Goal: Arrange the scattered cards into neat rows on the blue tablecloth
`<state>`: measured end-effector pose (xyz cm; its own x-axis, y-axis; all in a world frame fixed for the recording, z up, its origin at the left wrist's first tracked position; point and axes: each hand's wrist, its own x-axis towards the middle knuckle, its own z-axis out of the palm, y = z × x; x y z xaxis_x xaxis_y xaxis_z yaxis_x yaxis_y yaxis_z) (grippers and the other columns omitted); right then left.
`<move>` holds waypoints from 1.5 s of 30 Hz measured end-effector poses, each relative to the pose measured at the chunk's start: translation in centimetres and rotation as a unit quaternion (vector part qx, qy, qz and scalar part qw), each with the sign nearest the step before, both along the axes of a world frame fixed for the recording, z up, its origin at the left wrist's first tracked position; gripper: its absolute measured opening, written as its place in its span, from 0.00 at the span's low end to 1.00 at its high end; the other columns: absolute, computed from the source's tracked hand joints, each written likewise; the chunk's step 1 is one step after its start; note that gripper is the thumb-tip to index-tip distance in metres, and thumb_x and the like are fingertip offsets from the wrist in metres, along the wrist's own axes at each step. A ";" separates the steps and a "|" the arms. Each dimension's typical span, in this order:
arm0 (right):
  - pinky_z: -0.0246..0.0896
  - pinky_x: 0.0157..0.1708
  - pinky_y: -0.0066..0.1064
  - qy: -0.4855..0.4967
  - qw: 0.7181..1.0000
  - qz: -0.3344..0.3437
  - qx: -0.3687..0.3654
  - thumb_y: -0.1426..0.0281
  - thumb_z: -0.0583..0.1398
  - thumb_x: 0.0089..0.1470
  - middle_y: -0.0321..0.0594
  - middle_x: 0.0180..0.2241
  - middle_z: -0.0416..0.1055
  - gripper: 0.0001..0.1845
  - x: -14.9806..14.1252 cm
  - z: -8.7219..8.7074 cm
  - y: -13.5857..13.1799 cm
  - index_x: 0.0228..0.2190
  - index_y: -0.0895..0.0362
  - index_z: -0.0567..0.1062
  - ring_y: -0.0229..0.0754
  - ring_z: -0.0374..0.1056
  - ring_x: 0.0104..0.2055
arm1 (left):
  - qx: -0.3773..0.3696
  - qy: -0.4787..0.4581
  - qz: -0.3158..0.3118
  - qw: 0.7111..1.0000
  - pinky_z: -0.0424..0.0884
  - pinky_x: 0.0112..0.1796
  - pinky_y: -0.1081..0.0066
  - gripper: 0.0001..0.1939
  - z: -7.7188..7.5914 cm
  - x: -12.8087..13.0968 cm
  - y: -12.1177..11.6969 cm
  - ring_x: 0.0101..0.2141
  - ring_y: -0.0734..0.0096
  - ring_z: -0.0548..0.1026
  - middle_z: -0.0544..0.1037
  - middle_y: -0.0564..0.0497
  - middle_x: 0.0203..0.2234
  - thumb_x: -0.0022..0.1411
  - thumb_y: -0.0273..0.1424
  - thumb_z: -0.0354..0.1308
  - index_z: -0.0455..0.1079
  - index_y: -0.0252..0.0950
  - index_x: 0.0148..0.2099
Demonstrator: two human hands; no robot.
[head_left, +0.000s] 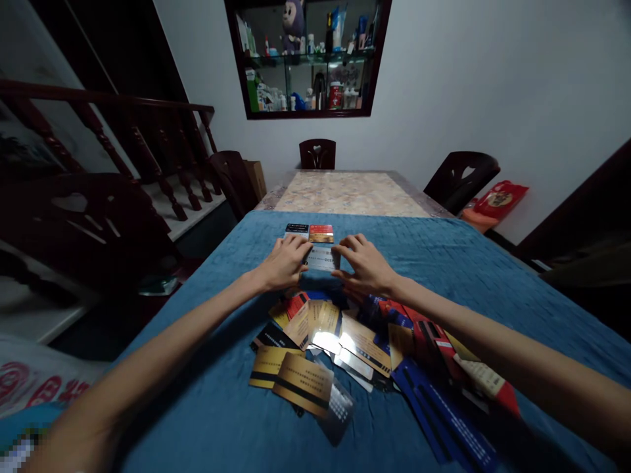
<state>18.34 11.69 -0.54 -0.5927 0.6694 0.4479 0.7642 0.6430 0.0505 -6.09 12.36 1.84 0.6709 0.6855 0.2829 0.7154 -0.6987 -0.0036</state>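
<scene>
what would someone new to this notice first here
Probably the loose spread of colourful cards on the near part of the blue cloth. Just beyond, the left hand and right hand hold a silver card by opposite sides. Farther off, a purple toy stands out in the wall cabinet.

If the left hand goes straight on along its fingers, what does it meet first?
The left hand would first meet the silver card it seems to touch; beyond that, likely the right hand, though depth is hard to judge here.
</scene>
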 end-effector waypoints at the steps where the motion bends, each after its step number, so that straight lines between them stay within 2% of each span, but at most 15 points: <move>1: 0.59 0.41 0.41 -0.008 1.000 -0.007 -0.006 0.56 0.62 0.57 0.54 0.49 0.68 0.26 -0.4 0.2 0.6 0.52 0.58 0.72 0.56 0.58 0.49 | 0.000 0.004 0.007 1.000 0.63 0.52 0.50 0.24 0.0 -0.3 0.5 0.55 0.49 0.62 0.69 0.37 0.55 0.59 0.26 0.59 0.64 0.33 0.58; 6: 0.58 0.42 0.40 -0.030 0.999 -0.020 -0.039 0.59 0.63 0.57 0.54 0.50 0.68 0.27 -2.4 1.1 3.5 0.54 0.58 0.71 0.55 0.58 0.50 | -0.001 0.010 0.033 0.999 0.63 0.51 0.50 0.23 0.0 -1.6 3.4 0.55 0.49 0.62 0.69 0.38 0.54 0.61 0.27 0.57 0.64 0.35 0.59; 14: 0.57 0.43 0.41 -0.026 0.996 -0.039 -0.073 0.63 0.62 0.57 0.54 0.52 0.68 0.25 -5.0 1.3 8.1 0.54 0.58 0.73 0.57 0.58 0.51 | -0.028 0.012 0.077 0.997 0.64 0.51 0.47 0.23 -0.3 -3.0 7.7 0.55 0.47 0.62 0.69 0.37 0.56 0.62 0.28 0.55 0.65 0.34 0.59; 20: 0.56 0.43 0.42 -0.020 0.991 -0.062 -0.112 0.65 0.59 0.58 0.52 0.54 0.69 0.22 -6.6 1.2 11.0 0.54 0.55 0.75 0.59 0.58 0.53 | -0.045 -0.003 0.121 0.992 0.63 0.52 0.46 0.22 -1.4 -3.8 11.3 0.57 0.46 0.62 0.70 0.38 0.56 0.61 0.29 0.56 0.67 0.35 0.58; 24: 0.57 0.44 0.42 -0.021 0.987 -0.085 -0.138 0.65 0.59 0.59 0.50 0.54 0.70 0.20 -7.4 0.6 12.7 0.52 0.52 0.77 0.59 0.58 0.54 | -0.068 -0.004 0.144 0.987 0.65 0.52 0.50 0.21 -2.4 -3.9 13.3 0.56 0.46 0.64 0.71 0.39 0.54 0.60 0.29 0.57 0.69 0.35 0.56; 32: 0.56 0.44 0.42 -0.036 0.978 -0.115 -0.173 0.62 0.57 0.60 0.48 0.55 0.71 0.19 -8.2 -1.1 15.0 0.51 0.50 0.77 0.59 0.57 0.55 | -0.109 0.018 0.165 0.980 0.66 0.53 0.49 0.18 -3.6 -3.7 15.4 0.57 0.45 0.66 0.74 0.40 0.54 0.60 0.28 0.56 0.71 0.35 0.53; 36: 0.56 0.44 0.42 -0.054 0.974 -0.118 -0.184 0.62 0.58 0.58 0.46 0.53 0.72 0.19 -8.5 -1.4 15.6 0.50 0.49 0.78 0.59 0.57 0.56 | -0.118 0.018 0.182 0.976 0.66 0.55 0.51 0.18 -3.9 -3.8 16.2 0.57 0.46 0.67 0.75 0.44 0.54 0.60 0.29 0.57 0.72 0.38 0.53; 45: 0.54 0.45 0.44 -0.077 0.976 -0.103 -0.177 0.63 0.56 0.58 0.48 0.53 0.73 0.19 -8.7 -1.9 16.0 0.48 0.50 0.78 0.60 0.57 0.56 | -0.128 0.047 0.182 0.974 0.68 0.54 0.56 0.20 -4.4 -4.0 16.7 0.57 0.50 0.69 0.75 0.44 0.54 0.61 0.30 0.56 0.73 0.38 0.55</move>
